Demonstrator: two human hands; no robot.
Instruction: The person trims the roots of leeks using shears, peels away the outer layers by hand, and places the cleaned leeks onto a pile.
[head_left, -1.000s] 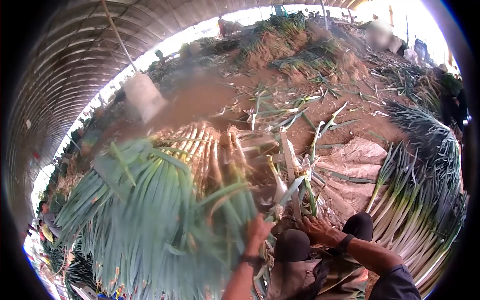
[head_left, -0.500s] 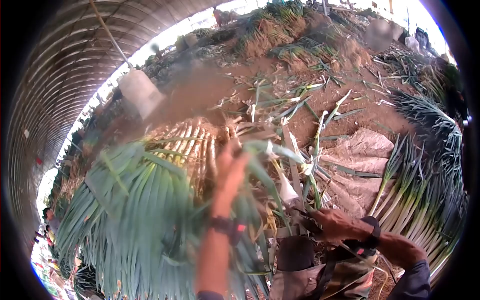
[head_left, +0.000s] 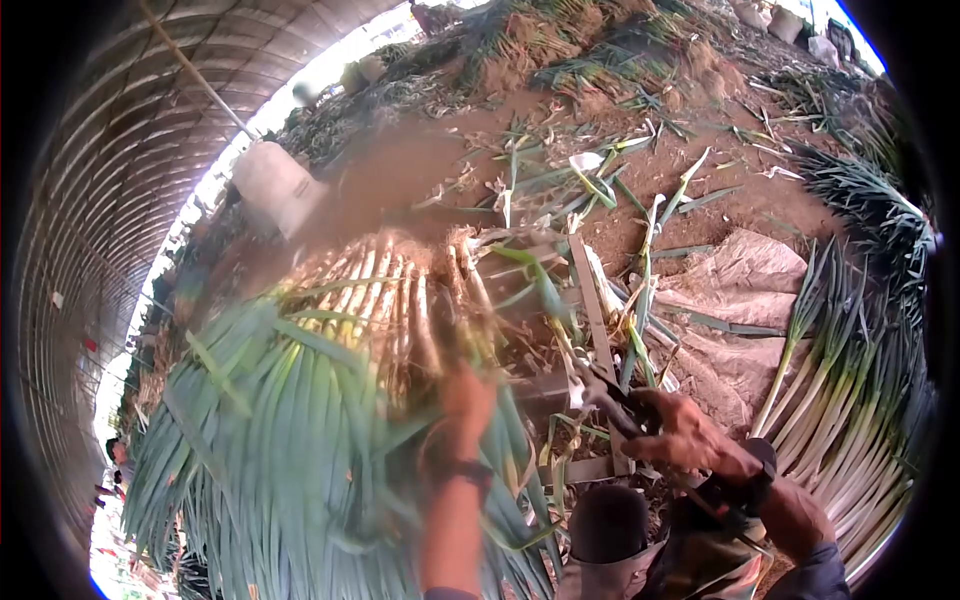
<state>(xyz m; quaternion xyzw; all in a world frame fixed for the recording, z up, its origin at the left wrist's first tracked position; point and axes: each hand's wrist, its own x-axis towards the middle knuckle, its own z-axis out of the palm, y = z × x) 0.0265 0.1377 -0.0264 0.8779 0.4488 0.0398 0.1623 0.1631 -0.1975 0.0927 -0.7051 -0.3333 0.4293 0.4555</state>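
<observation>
My left hand [head_left: 466, 402] is blurred by motion over a large pile of long green onions [head_left: 290, 430], near several pale, soil-covered stalks [head_left: 465, 275]. Its fingers are smeared, so a grip cannot be made out. In my right hand [head_left: 690, 437], the fingers are wrapped round a dark metal hand tool [head_left: 622, 410] that looks like shears. The tool's tip points up and left, beside loose onion leaves and a narrow wooden slat [head_left: 590, 300]. The pile's roots lie away from me, its green leaves toward me.
Stripped leaves [head_left: 655, 215] litter the brown soil ahead. A crumpled tan sack [head_left: 735, 285] lies to the right, beside cleaned green onions [head_left: 830, 380]. A pale post base [head_left: 275, 185] stands at the far left. More onion heaps [head_left: 530, 45] lie farther back.
My left hand has drawn back toward me, away from the stalk roots. My right hand's tool is turned to show more. A pale leaf piece has appeared on the litter ahead.
</observation>
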